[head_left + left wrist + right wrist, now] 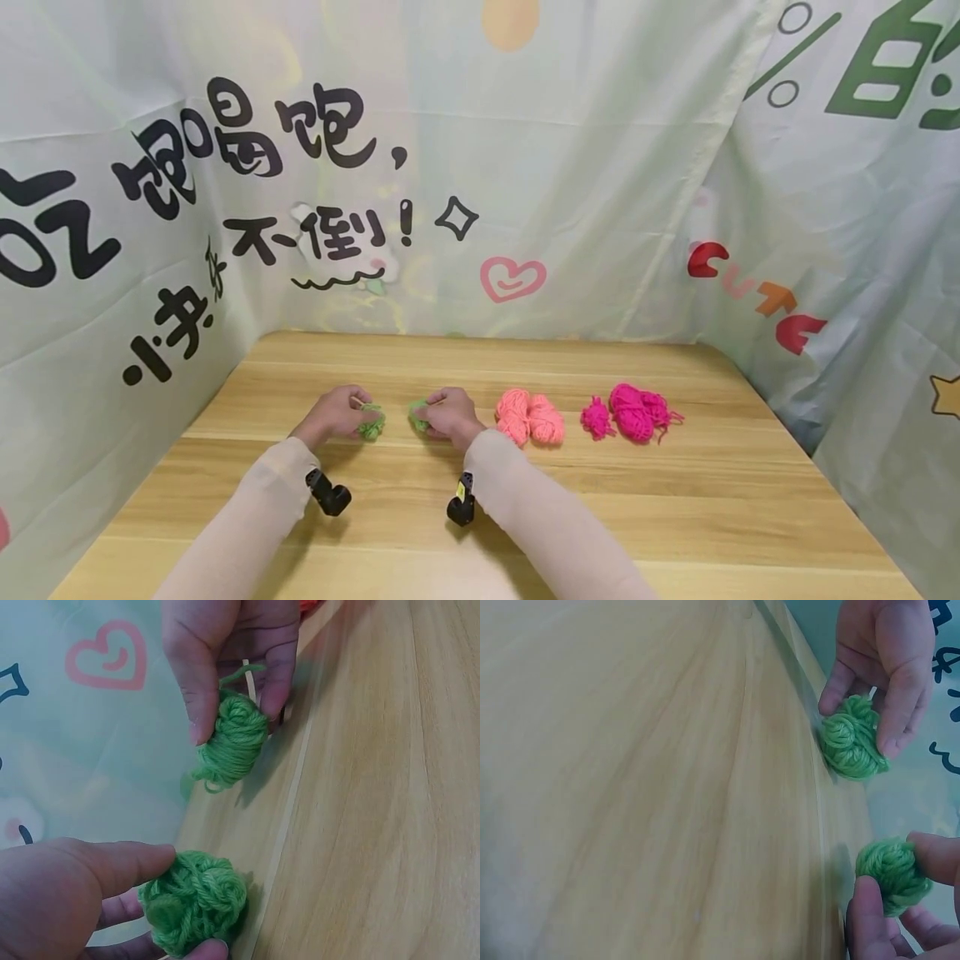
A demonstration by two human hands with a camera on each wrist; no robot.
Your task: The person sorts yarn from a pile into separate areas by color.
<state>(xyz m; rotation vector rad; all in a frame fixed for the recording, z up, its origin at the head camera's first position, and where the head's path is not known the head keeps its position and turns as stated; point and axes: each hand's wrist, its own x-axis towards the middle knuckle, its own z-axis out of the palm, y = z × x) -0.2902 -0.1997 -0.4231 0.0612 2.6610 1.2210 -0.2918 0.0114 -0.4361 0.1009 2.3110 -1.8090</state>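
Note:
My left hand (pixel 339 413) pinches a small green yarn ball (pixel 372 422) between thumb and fingers, at the left of the wooden table. In the left wrist view this ball (pixel 196 904) looks loosely wound and knotty. A second green yarn ball (pixel 418 415) is gripped by my right hand (pixel 452 413), a short gap to the right of the first. Seen from the left wrist, the right hand's ball (pixel 234 746) shows neat windings and a loose strand on top. The right wrist view has both balls apart from each other, close to the tabletop.
Right of my right hand lie two salmon-pink yarn balls (pixel 545 419) side by side. Farther right is a group of magenta yarn balls (pixel 633 412), with loose ends. Printed cloth (pixel 600 208) hangs around the back and sides of the wooden table (pixel 675 508).

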